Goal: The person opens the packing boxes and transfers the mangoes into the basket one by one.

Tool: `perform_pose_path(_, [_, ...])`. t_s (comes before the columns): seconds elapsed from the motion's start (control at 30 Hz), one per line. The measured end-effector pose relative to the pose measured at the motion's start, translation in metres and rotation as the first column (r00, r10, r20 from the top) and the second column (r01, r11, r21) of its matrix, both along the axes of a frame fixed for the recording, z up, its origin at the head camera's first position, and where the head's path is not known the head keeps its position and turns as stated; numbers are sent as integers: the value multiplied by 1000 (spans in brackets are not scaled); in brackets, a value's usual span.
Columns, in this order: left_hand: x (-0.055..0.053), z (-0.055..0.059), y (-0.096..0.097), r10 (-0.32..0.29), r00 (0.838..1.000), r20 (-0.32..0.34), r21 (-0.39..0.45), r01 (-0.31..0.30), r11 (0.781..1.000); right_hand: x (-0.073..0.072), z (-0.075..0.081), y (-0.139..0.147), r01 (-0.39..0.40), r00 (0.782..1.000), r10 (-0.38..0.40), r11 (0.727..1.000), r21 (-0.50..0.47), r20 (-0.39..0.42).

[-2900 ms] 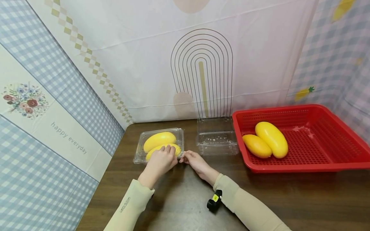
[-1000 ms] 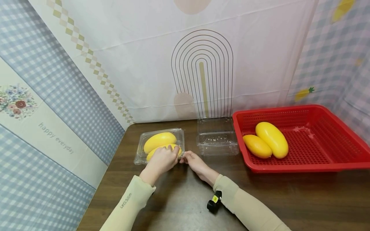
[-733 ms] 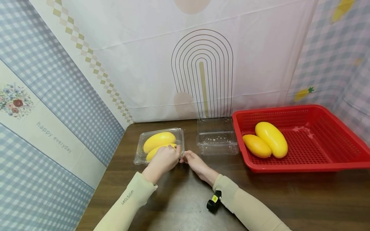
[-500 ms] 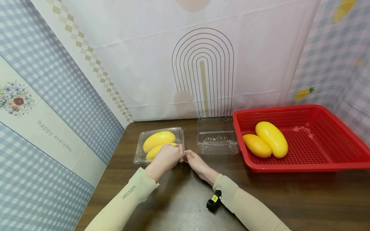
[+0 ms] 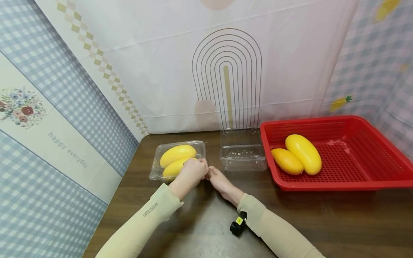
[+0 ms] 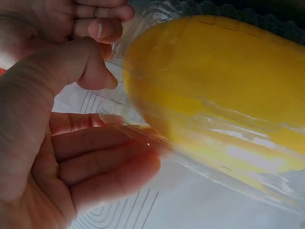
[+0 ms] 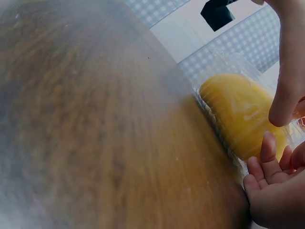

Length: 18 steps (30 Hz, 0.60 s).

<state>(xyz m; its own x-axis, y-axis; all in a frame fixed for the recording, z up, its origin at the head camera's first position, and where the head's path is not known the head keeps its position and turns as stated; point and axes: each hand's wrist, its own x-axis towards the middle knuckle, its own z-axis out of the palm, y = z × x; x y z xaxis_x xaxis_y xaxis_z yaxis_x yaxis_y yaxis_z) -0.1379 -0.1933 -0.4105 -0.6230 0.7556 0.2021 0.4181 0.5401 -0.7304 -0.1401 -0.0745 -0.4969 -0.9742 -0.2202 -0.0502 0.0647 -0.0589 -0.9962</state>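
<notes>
A clear plastic container (image 5: 156,175) holds two oblong yellow fruits, a rear one (image 5: 177,154) and a front one (image 5: 174,169), on the table's left side. At its front right corner my left hand (image 5: 192,170) pinches the plastic edge between thumb and forefinger, as the left wrist view shows, with the other fingers below. Beside it, my right hand (image 5: 221,179) holds the same corner with its fingertips, partly covered by the left hand. In the right wrist view one yellow fruit (image 7: 238,114) shows through the plastic, with both hands at its near end.
A second clear container (image 5: 243,163) stands opened at the back, beside a red basket (image 5: 322,187). The basket bears a larger yellow fruit (image 5: 303,154) and a smaller orange-yellow one (image 5: 286,161). A patterned cloth (image 5: 174,89) hangs behind the table.
My left hand has slid right along the container's front edge to the corner, uncovering more of the front fruit. My right hand has stayed there. The container has hardly moved.
</notes>
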Motion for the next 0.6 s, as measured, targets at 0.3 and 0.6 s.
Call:
perform_pose_path(0.3, [-7, 2, -11, -41, 991, 129, 140, 22, 990, 0, -2, -3, -1, 1000, 0, 1000, -24, -19])
perform_pose_path(0.6, [-11, 8, -42, -199, 980, 13, 272, 188, 944, 1, 1, -3, -3, 1000, 3, 1000, -5, -7])
